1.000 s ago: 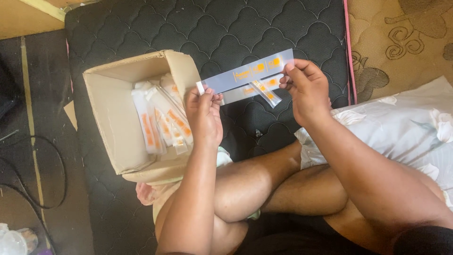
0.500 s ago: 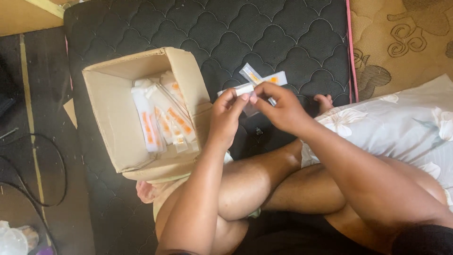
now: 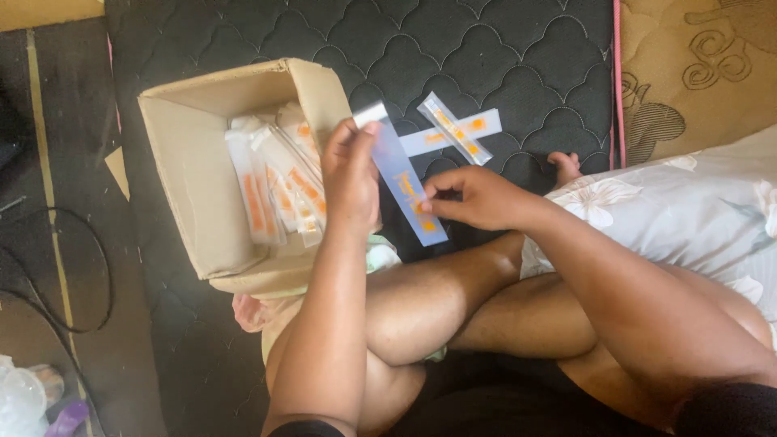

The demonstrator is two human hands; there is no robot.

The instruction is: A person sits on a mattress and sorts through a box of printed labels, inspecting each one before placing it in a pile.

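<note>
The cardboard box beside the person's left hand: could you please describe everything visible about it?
The cardboard box is plain brown, open-topped, with one flap standing up on its right side. It lies on the dark quilted mattress, slightly askew. Inside lie many long white sachets with orange markings, loosely stacked. The left hand hovers at its right edge.

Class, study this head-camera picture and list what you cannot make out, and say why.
- Print on the long pale-blue plastic packet: blurred, too small.
- Lower packets in the brown cardboard box: covered by the left hand.
- Clear plastic items, bottom-left: cut off by the edge.
- Right hand fingertips: behind the packet.
</note>
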